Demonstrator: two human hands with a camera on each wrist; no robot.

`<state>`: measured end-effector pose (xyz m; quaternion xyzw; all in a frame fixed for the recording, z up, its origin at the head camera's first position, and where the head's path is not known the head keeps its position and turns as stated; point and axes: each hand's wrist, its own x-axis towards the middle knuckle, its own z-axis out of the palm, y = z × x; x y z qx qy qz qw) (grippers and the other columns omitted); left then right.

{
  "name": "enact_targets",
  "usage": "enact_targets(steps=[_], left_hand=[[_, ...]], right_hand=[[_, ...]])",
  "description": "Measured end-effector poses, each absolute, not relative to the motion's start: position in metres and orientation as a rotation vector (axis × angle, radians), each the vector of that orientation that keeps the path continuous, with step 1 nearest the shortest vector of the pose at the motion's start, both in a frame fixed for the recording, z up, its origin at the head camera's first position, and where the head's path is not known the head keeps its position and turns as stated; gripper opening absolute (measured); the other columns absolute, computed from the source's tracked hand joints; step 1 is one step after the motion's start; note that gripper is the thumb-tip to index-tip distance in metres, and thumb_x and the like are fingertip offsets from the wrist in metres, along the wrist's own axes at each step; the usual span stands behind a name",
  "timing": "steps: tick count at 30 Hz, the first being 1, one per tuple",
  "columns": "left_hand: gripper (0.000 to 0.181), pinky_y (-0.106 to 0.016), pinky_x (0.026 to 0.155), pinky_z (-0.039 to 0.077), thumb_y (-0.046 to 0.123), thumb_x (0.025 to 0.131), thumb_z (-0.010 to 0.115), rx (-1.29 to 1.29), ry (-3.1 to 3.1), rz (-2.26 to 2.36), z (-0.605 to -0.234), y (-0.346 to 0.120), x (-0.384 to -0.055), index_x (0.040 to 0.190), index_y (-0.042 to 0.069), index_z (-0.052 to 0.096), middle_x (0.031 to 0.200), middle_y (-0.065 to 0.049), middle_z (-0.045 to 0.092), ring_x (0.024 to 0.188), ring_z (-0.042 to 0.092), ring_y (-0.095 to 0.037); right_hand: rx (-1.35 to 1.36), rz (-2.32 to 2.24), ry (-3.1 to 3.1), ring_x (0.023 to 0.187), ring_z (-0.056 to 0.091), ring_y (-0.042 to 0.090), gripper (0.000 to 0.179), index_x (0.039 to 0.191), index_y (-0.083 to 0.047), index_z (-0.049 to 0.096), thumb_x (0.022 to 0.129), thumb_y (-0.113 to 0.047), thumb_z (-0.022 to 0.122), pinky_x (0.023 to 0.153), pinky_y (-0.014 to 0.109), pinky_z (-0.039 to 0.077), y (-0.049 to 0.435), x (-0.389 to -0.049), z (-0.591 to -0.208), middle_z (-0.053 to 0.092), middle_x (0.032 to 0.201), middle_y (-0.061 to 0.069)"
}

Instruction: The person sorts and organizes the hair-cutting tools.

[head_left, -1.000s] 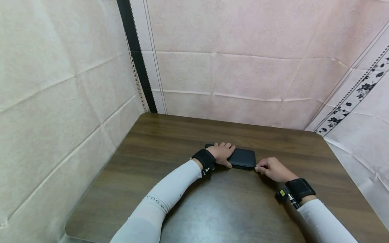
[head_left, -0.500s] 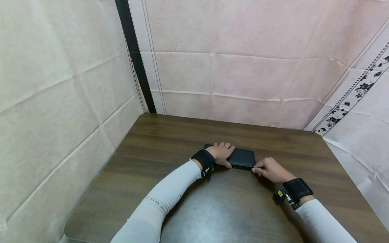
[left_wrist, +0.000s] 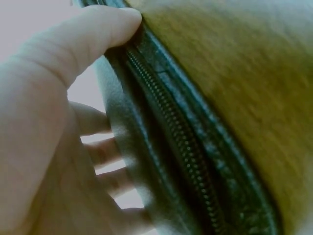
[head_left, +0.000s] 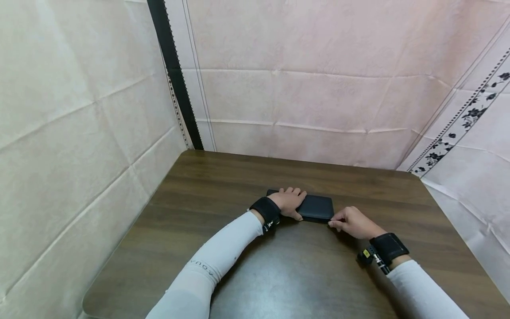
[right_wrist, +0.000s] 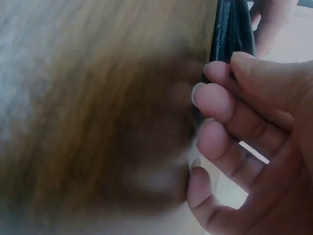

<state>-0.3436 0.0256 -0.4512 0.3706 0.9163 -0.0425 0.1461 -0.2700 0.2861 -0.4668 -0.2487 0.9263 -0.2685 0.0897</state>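
A black zip wallet (head_left: 319, 207) lies flat on the wooden table. My left hand (head_left: 289, 203) rests on its left part with fingers spread. In the left wrist view the thumb (left_wrist: 115, 27) presses the wallet's near side, beside the zipper teeth (left_wrist: 178, 129), which run along that side. At the near right corner, my right hand (head_left: 356, 222) pinches the zipper pull between thumb (right_wrist: 264, 73) and index finger; the fingertips hide the pull itself. The other right fingers curl loosely beside the wallet, close to the table top.
The brown table (head_left: 191, 190) has rounded corners. Pale patterned cloth (head_left: 311, 97) hangs behind it, and more cloth (head_left: 71, 133) covers the left side. Both forearms wear white sleeves (head_left: 215, 252) and black wrist straps (head_left: 388, 247).
My right fingertips have slid slightly left, round the wallet's near right corner. The left hand keeps its place on the wallet, and the head view has shifted a little.
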Motion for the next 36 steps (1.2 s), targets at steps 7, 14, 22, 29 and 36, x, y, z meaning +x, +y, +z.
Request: enact_targets(steps=[7, 14, 22, 29, 36], left_hand=[[0.096, -0.053, 0.119, 0.038, 0.066, 0.097, 0.058, 0.962, 2.743, -0.176, -0.457, 0.026, -0.332, 0.167, 0.012, 0.019, 0.171, -0.007, 0.028, 0.153, 0.034, -0.029], [0.093, -0.050, 0.105, 0.052, 0.069, 0.096, 0.056, 0.811, 2.950, -0.236, -0.456, 0.032, -0.314, 0.160, 0.004, 0.037, 0.157, -0.012, 0.048, 0.135, 0.054, -0.030], [0.098, -0.044, 0.098, 0.057, 0.075, 0.093, 0.056, 0.714, 3.039, -0.278, -0.464, 0.034, -0.302, 0.160, 0.005, 0.038, 0.155, -0.015, 0.052, 0.132, 0.059, -0.031], [0.105, -0.039, 0.096, 0.057, 0.076, 0.088, 0.062, 0.718, 2.975, -0.204, -0.462, 0.035, -0.292, 0.164, 0.012, 0.030, 0.165, -0.017, 0.037, 0.133, 0.057, -0.034], [0.114, -0.037, 0.091, 0.058, 0.085, 0.078, 0.065, 0.786, 2.929, -0.155, -0.458, 0.032, -0.274, 0.165, 0.019, 0.031, 0.167, -0.017, 0.032, 0.128, 0.059, -0.036]], right_hand=[[-0.623, -0.784, 2.782, 0.061, 0.057, 0.010, 0.024, 0.080, -0.014, 0.075, 0.102, -0.017, 0.067, 0.055, 0.025, 0.049, 0.282, -0.280, -0.466, 0.066, 0.069, -0.004], [-0.504, -0.771, 2.811, 0.061, 0.061, 0.015, 0.026, 0.077, -0.008, 0.073, 0.102, -0.012, 0.065, 0.058, 0.030, 0.053, 0.276, -0.308, -0.461, 0.067, 0.068, 0.001], [-0.409, -0.835, 2.775, 0.064, 0.065, 0.017, 0.026, 0.076, -0.005, 0.074, 0.100, -0.007, 0.063, 0.063, 0.030, 0.055, 0.269, -0.332, -0.463, 0.070, 0.072, 0.005], [-0.335, -0.851, 2.749, 0.067, 0.066, 0.016, 0.024, 0.083, -0.004, 0.075, 0.101, -0.006, 0.059, 0.064, 0.029, 0.056, 0.266, -0.353, -0.462, 0.071, 0.077, 0.006], [-0.309, -0.897, 2.767, 0.063, 0.066, 0.016, 0.019, 0.097, -0.001, 0.080, 0.100, -0.008, 0.063, 0.062, 0.030, 0.058, 0.262, -0.372, -0.465, 0.070, 0.072, 0.005]])
